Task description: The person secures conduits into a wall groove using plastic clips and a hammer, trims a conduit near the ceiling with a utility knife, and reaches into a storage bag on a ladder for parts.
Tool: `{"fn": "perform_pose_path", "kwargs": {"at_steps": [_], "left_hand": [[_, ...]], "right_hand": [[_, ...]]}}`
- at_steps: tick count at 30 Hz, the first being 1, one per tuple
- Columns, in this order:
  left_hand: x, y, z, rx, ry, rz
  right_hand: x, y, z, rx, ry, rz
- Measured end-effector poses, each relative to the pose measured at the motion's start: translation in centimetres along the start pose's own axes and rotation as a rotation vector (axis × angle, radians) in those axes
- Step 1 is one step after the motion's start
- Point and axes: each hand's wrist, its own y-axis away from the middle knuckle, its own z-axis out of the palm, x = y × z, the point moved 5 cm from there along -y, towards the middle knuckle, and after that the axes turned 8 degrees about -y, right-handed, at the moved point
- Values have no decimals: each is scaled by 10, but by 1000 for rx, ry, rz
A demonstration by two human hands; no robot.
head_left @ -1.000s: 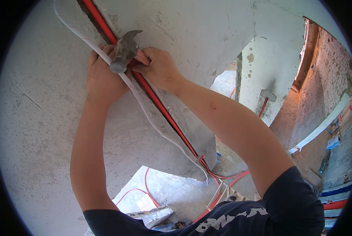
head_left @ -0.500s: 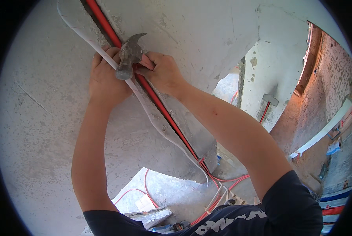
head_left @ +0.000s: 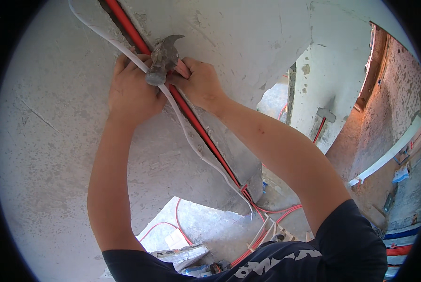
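Hammer (head_left: pixel 162 61) up across the red pipe (head_left: pixel 196 121), well above the wall's (head_left: pixel 55 164) lower edge, right hand (head_left: pixel 201 83) clamped round its handle (head_left: pixel 183 70), left hand (head_left: pixel 134 94) behind the white cable (head_left: pixel 135 60), fingertips partly hidden, can't tell its grip.

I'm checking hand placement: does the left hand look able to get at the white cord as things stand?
Probably yes: the white cord passes in front of the left hand, though the hammer head hides a short stretch.
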Motion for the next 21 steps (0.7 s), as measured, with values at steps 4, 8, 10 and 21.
{"fn": "perform_pose_path", "kwargs": {"at_steps": [4,8,10,21], "left_hand": [[-3,-2,6,30,3,-74],[-2,-4,5,44,-26,-93],[-1,-5,1,54,-36,-102],[4,-9,-1,75,68,-144]], "right_hand": [[0,0,-4,16,-20,71],[0,0,-3,35,-56,102],[0,3,-6,41,-38,97],[13,107,-63,-102,-114,63]]}}
